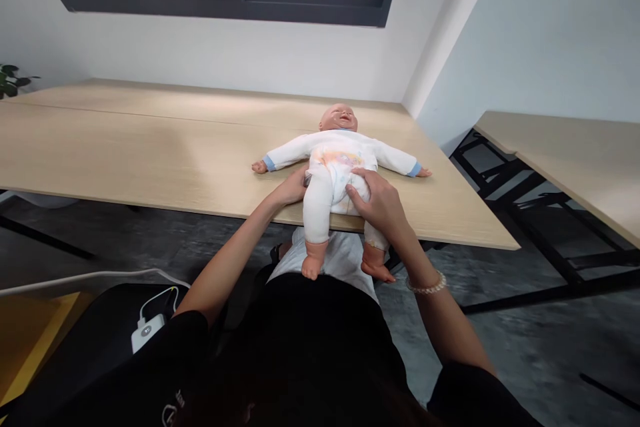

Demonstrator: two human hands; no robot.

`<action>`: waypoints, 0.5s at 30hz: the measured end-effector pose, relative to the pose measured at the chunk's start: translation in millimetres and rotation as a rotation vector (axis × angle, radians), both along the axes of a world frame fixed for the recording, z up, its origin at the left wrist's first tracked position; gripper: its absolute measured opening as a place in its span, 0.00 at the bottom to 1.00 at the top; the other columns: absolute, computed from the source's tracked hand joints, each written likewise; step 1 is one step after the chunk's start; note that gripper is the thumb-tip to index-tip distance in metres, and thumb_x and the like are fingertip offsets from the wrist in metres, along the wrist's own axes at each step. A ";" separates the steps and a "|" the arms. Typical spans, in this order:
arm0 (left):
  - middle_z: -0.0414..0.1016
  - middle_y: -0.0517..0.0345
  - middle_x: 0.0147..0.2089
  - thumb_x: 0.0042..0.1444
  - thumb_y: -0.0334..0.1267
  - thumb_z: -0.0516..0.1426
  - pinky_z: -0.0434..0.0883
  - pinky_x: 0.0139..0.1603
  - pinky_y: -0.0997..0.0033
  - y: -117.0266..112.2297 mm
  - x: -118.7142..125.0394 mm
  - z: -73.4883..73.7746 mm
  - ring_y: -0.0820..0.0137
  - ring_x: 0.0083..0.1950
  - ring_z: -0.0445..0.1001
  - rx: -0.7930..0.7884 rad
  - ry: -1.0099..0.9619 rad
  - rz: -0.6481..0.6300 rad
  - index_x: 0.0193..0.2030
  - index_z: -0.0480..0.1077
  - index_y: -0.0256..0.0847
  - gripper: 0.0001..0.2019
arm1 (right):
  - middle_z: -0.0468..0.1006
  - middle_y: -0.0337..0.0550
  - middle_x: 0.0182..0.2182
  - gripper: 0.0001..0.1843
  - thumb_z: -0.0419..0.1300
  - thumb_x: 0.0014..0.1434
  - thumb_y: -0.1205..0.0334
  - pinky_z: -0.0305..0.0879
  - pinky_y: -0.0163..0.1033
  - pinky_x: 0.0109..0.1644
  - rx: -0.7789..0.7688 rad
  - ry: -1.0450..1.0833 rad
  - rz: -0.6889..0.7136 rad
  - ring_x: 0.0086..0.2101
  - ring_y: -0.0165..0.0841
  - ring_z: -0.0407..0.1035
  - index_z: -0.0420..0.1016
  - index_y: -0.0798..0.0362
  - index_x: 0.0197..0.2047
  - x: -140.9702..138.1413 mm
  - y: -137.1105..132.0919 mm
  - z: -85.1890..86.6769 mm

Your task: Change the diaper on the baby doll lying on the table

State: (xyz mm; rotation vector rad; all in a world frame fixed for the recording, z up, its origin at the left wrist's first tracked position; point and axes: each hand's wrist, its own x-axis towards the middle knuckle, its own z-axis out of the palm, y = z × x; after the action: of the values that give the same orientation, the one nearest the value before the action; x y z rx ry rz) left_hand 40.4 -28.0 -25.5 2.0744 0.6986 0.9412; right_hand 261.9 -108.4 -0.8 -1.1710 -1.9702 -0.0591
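Long pale wooden table [150, 160]: plastic baby doll in a white sleepsuit [340, 153] lies face-up at its near edge.
Doll fully dressed; left hand [293, 188] and right hand [377, 203] grip its hips, fingers curled around cloth.

No readable text or numbers anywhere, only an unclear white mark on the black sleeve [170, 413].

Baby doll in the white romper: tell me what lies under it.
The light wooden table lies under its back, legs overhanging the edge. Both hands cover its hips, hiding the surface there.

dolls: 1 [340, 160] | hands: 2 [293, 188] [380, 203] | tables: 2 [125, 147] [575, 153] | bracelets: 1 [426, 287]
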 end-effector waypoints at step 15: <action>0.70 0.58 0.39 0.44 0.34 0.62 0.69 0.37 0.72 -10.0 6.7 -0.9 0.70 0.39 0.70 -0.247 -0.408 0.356 0.39 0.63 0.41 0.15 | 0.76 0.52 0.52 0.19 0.53 0.66 0.52 0.64 0.51 0.59 -0.025 -0.017 -0.016 0.52 0.46 0.70 0.69 0.55 0.54 -0.8 -7.5 2.6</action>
State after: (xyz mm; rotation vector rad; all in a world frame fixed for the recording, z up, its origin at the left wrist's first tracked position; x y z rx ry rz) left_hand 47.1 -38.0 -26.4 1.5040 0.9237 1.3526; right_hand 261.1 -115.9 1.7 -1.2067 -1.9815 -0.0530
